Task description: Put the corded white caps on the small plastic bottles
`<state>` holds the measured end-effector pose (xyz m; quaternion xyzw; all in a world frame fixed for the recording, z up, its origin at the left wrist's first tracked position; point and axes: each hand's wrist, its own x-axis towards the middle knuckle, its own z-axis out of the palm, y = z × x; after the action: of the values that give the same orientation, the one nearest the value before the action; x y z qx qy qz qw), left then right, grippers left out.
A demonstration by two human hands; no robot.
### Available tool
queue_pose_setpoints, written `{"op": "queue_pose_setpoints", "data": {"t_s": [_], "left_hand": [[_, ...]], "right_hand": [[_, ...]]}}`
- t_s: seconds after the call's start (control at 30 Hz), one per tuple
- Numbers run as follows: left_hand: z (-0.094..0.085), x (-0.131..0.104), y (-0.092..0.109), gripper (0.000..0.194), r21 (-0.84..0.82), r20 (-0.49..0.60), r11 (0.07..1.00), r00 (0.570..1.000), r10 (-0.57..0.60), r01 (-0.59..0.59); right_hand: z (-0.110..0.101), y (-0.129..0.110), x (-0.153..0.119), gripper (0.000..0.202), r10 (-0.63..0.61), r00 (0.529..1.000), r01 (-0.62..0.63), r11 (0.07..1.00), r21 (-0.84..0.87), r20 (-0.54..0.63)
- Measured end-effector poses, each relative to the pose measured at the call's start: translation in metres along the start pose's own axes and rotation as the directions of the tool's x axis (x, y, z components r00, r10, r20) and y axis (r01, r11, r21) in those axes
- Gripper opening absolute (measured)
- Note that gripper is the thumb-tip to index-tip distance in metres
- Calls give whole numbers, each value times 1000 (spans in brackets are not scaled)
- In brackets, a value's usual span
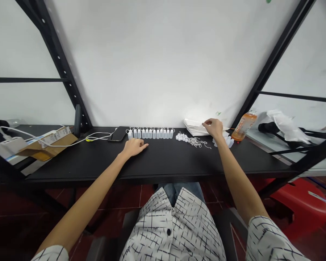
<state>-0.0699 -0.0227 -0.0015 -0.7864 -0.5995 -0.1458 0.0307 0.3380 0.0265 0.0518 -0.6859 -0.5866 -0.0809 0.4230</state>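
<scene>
My left hand (134, 147) rests on the black table (163, 161) just in front of the left end of a row of small white plastic bottles (154, 134) with cord loops on top. Its fingers curl loosely, the thumb points right, and nothing shows in it. My right hand (214, 127) is raised over the right side, beside a stack of white paper (195, 127). Thumb and forefinger are pinched; anything between them is too small to see. Below its wrist lie loose translucent bottles (229, 141), partly covered by the forearm. White caps (182, 137) and white cords (197, 142) lie between the hands.
A black phone (118, 134) with a white cable (93, 137) lies left of the row. Farther left is an open cardboard box (50, 145). An orange drink bottle (244, 125) stands at the right by the shelf post. A red stool (301, 206) is below right.
</scene>
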Motion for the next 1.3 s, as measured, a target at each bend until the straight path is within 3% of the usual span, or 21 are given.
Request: {"op": "queue_pose_setpoints", "data": {"t_s": [0.07, 0.13, 0.2, 0.3, 0.47, 0.57, 0.63, 0.73, 0.8, 0.87, 0.97, 1.03, 1.3], "left_hand": [[1, 0, 8, 42, -73, -21, 996, 998, 57, -58], [3, 2, 18, 44, -147, -61, 981, 991, 116, -124], [4, 6, 31, 43, -222, -120, 962, 983, 138, -162], [7, 15, 53, 41, -346, -208, 915, 968, 142, -208], [12, 27, 77, 44, -467, -230, 844, 958, 173, -265], [15, 26, 77, 37, -441, -203, 855, 958, 201, -273], [16, 25, 74, 39, -420, -179, 875, 967, 180, -240], [16, 23, 69, 43, -381, -128, 907, 982, 140, -179], [15, 22, 67, 42, -349, -103, 924, 987, 125, -154], [13, 21, 67, 40, -316, -78, 940, 991, 112, -131], [10, 20, 69, 36, -257, -37, 961, 995, 93, -99], [9, 19, 70, 35, -227, -11, 970, 996, 84, -85], [9, 19, 70, 36, -180, 29, 980, 995, 97, -90]], "right_hand": [[4, -16, -6, 17, -23, 999, 15, 954, 301, 23], [10, -33, -15, 21, -52, 990, -33, 812, 583, 128], [18, -51, -27, 27, -97, 957, -146, 653, 743, 273], [31, -75, -47, 30, -187, 889, -273, 517, 811, 419], [46, -105, -76, 32, -353, 773, -337, 477, 812, 528], [50, -112, -84, 33, -394, 740, -338, 483, 808, 546], [51, -109, -82, 34, -399, 751, -300, 504, 810, 526], [50, -88, -70, 31, -286, 866, -138, 651, 746, 410], [47, -65, -59, 24, -140, 955, -24, 840, 542, 260], [42, -41, -50, 19, -38, 992, 6, 967, 255, 120], [34, -12, -44, 17, 43, 987, -41, 999, -18, 152], [30, -4, -44, 16, 84, 975, -62, 992, -107, 207], [30, -13, -50, 17, 69, 924, -1, 984, -178, 377]]}}
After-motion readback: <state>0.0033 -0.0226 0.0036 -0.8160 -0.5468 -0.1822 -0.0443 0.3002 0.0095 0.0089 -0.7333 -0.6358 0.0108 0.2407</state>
